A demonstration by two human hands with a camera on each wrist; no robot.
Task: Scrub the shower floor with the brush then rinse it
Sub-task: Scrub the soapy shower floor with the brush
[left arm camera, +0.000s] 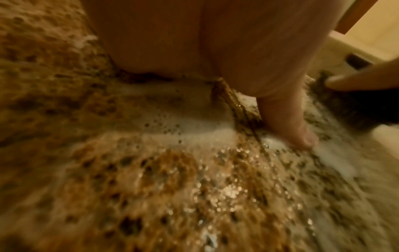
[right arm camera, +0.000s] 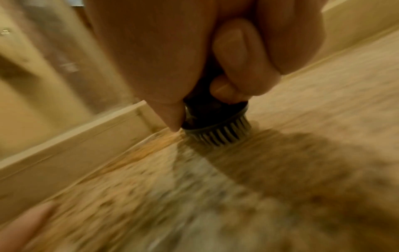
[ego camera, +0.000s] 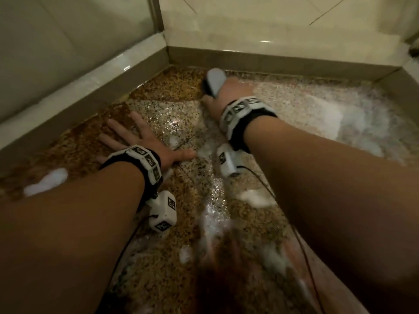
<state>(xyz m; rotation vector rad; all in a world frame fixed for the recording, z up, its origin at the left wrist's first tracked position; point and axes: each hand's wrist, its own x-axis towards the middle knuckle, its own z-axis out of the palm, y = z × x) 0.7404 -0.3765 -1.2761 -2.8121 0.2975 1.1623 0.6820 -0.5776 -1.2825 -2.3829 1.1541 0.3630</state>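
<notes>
Speckled stone shower floor (ego camera: 172, 264) being foamed, brush (ego camera: 214, 83) being clenched in right hand (ego camera: 229, 94) near the corner curb (ego camera: 260, 62), left hand (ego camera: 145, 141) being pressed flat, fingers spread.

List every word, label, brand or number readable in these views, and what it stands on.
No readable text.
Left wristband: black-and-white square marker patterns, no words.
Right wristband: the same patterns, no words.
Brush: no label visible.
</notes>
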